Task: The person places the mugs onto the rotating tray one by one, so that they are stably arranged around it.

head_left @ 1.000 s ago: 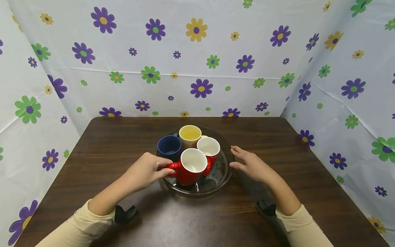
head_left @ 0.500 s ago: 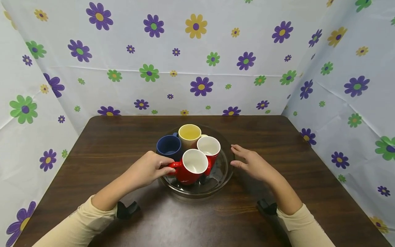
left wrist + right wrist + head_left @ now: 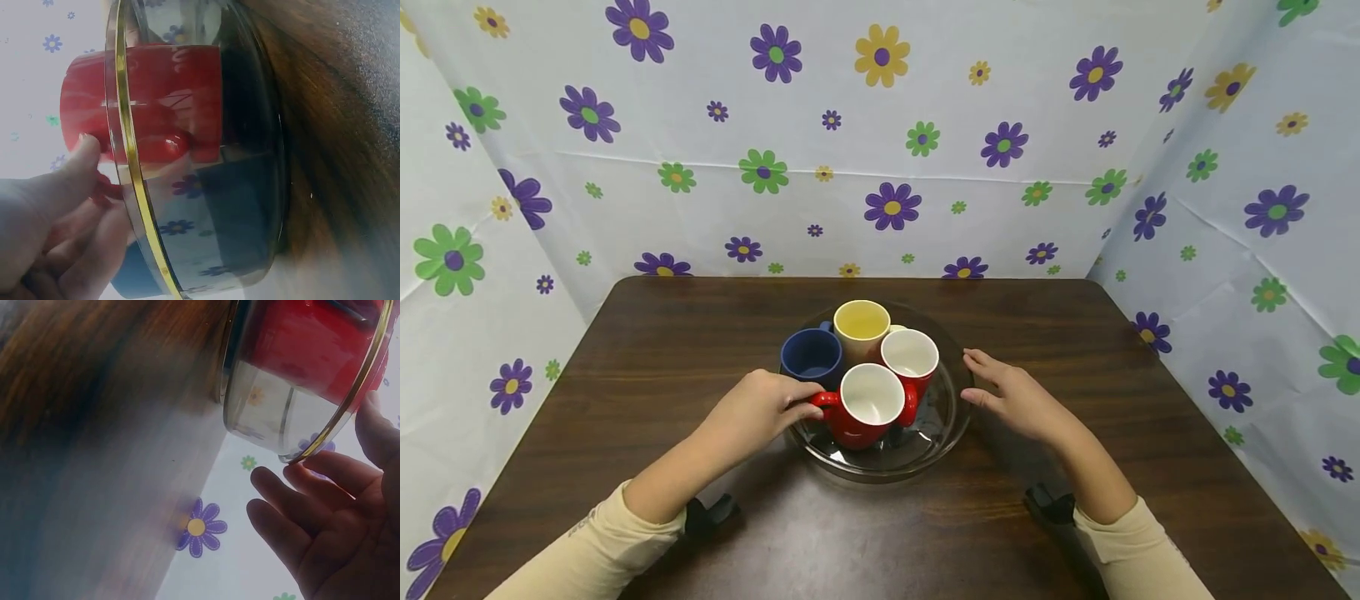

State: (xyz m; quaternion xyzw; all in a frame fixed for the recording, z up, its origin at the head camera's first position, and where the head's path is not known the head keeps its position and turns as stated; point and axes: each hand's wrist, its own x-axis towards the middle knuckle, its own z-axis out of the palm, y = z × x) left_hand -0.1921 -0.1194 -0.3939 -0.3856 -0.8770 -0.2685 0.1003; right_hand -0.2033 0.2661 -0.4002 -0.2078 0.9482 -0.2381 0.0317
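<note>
A dark see-through glass bowl (image 3: 928,429) holds several mugs. In the head view, my left hand (image 3: 756,412) pinches the handle of the front red mug (image 3: 850,429), white inside. That mug stands within the bowl; the left wrist view shows the same red mug (image 3: 169,81) through the glass wall. Behind it are a second red mug (image 3: 912,354), a blue mug (image 3: 811,358) and a yellow mug (image 3: 861,329). At the bowl's right side, my right hand (image 3: 1018,404) has loosely spread fingers by the rim. The right wrist view shows fingertips at the bowl's rim (image 3: 340,412).
A dark wooden table (image 3: 692,333) carries the bowl. A white flowered cloth (image 3: 715,208) hangs behind the table and along both sides. Dark wrist straps (image 3: 707,515) show below each forearm.
The front red mug shifts and tips very slightly, with my left hand staying on its handle. My right hand stays by the rim. The head view tilts slightly downward.
</note>
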